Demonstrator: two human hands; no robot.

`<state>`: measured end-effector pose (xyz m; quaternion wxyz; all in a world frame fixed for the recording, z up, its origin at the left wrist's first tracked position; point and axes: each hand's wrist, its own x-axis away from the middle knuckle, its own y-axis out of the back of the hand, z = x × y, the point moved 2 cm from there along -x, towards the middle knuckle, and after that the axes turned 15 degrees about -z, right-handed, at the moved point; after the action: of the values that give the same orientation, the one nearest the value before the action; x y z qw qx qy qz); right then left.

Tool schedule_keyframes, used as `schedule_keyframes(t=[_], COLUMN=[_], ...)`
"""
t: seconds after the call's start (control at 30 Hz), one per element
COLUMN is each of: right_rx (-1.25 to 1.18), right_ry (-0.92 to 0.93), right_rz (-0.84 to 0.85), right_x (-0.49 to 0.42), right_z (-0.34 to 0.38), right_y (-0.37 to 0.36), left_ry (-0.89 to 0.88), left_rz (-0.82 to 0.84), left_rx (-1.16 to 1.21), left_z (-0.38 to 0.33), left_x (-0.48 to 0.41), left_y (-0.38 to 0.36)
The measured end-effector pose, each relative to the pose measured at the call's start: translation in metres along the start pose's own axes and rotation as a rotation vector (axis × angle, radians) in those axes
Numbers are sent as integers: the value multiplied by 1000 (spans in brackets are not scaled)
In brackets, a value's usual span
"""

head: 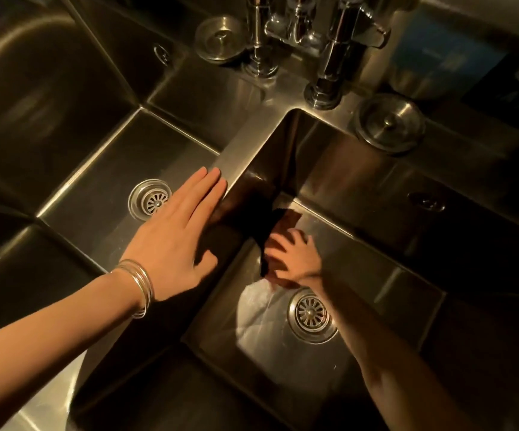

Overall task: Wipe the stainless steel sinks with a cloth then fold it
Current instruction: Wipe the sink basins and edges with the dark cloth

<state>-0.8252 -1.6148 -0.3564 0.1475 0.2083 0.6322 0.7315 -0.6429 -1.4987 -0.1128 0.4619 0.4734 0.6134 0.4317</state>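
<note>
Two stainless steel sinks sit side by side, the left sink (96,181) and the right sink (370,262), split by a steel divider (245,147). My left hand (177,241), with thin bangles at the wrist, rests flat on the divider with straight fingers. My right hand (295,259) is down in the right sink with fingers spread, pressing a dark cloth (272,234) onto the sink floor beside the divider wall. Most of the cloth lies in shadow, so its outline is hard to tell.
Each sink has a round drain, the left drain (150,199) and the right drain (311,315). Chrome taps (329,70) stand at the back centre. Two round metal plugs rest on the back ledge, one at the left (219,38) and one at the right (388,122).
</note>
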Motion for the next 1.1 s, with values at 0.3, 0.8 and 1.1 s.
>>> schedule_keyframes(t=[0.3, 0.8, 1.1], right_rx=[-51, 444, 320], right_ry=[-507, -88, -171], right_rz=[-128, -1109, -636], right_x=[-42, 9, -12], right_z=[16, -60, -49], right_y=[9, 140, 78], left_ry=[-19, -22, -12], left_rz=[-32, -27, -30], left_rx=[10, -2, 20], left_z=[1, 1, 2], left_x=[1, -2, 0], left_y=[-2, 1, -2])
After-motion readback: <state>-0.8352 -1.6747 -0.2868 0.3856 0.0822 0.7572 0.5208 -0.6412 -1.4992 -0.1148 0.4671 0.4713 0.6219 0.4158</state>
